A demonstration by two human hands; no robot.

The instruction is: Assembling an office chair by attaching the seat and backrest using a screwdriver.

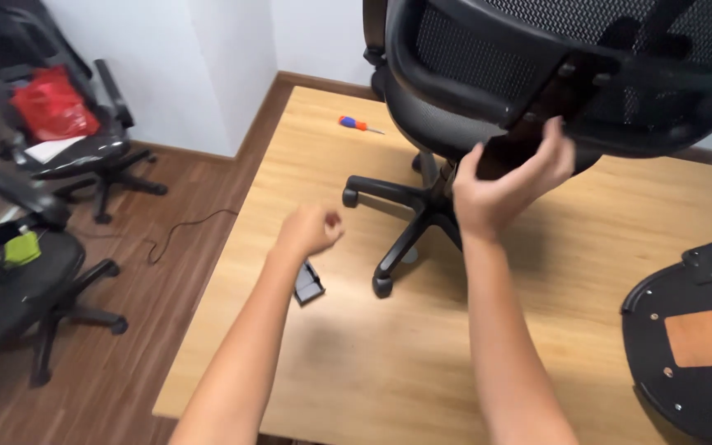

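**One chair on the table, two more on the floor**

Three office chairs are in view. One mesh chair (488, 91) stands on the wooden table (356, 363), near its far edge, with its wheeled base (409, 222) resting on the tabletop. The right hand (500, 185) is raised to the underside of this chair's seat, fingers curled around a dark bracket (537, 124) there. The left hand (311, 229) hovers above the table, its fingers clenched into a loose fist; whether it holds anything cannot be told.

Just beneath the left forearm lies one small black plastic part (308, 284), closer to the table's left edge. One screwdriver (358, 124) with an orange and blue handle lies near the far left corner. One round black seat plate (690, 346) with a wooden patch sits at the right edge, partly cut off by the frame.

On the floor left of the table stand the two other chairs: one (67, 132) carries a red bag (53, 105), the other (18, 288) holds small items, among them a green one. A thin black cable (183, 231) trails across the floorboards beside the table.
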